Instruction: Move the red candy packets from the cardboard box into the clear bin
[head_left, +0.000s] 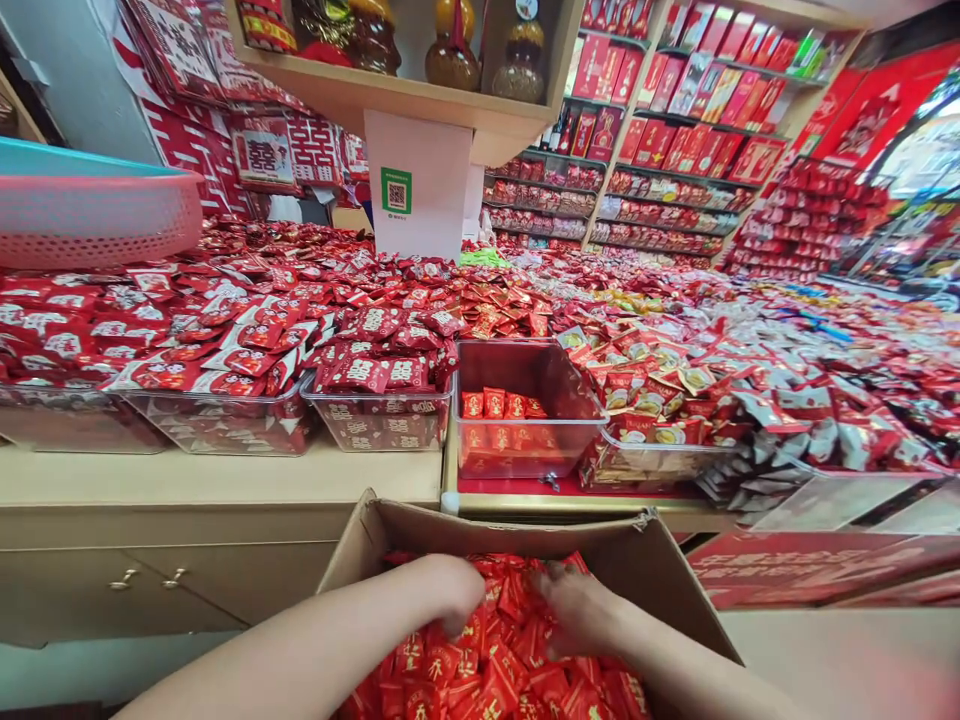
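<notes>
A cardboard box (465, 525) stands open in front of me, filled with small red packets (499, 685) printed in gold. Both my hands reach down into it. My left hand (454, 590) bends into the packets at the left; its fingertips are hidden, so its grip does not show. Opposite it, my right hand (574, 605) touches the pile with fingers and thumb apart, slightly blurred. Just beyond the box is a clear plastic bin (525, 465) with similar red packets (495, 405) lined up low inside it.
Clear bins heaped with red packets (375, 365) line the counter (225, 478) on the left. More packets (652, 390) spill over bins on the right. A pink basket (97, 220) sits at far left. A display shelf (405, 95) overhangs a white panel with a QR code (397, 191).
</notes>
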